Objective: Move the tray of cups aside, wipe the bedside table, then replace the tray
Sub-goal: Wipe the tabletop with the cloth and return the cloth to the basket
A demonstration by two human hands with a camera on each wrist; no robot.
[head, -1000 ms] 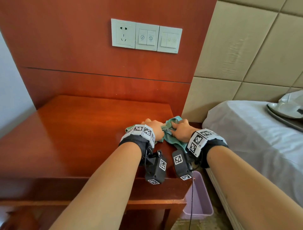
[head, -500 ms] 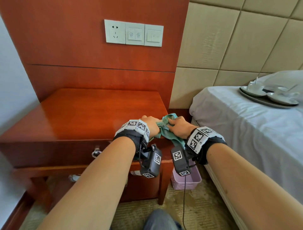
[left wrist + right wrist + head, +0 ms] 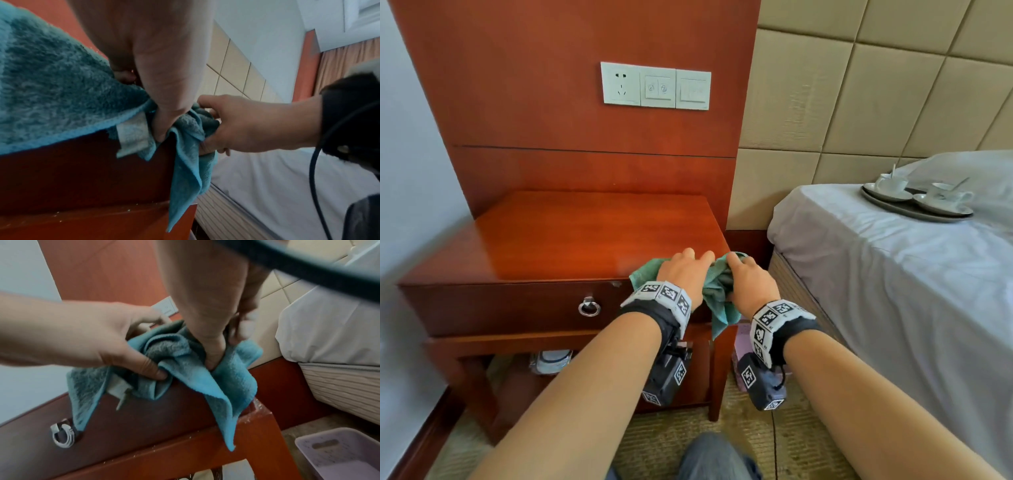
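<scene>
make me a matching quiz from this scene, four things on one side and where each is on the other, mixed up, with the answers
Things:
1. tray of cups
2. cloth
3. pink bin
4. socket panel

Places:
A. on the wood wall panel above the bedside table
B. on the floor between table and bed
C. on the bed
D. at the table's front right corner, gripped by the left hand and right hand

Pairs: 1-C, 2-D, 3-B, 4-A

We see a teal terry cloth [image 3: 717, 294] on the glossy red-brown wooden desk [image 3: 571, 240]; white cups [image 3: 892, 183] on a grey oval tray [image 3: 914, 209]; black-and-white checkered wristbands [image 3: 662, 296].
</scene>
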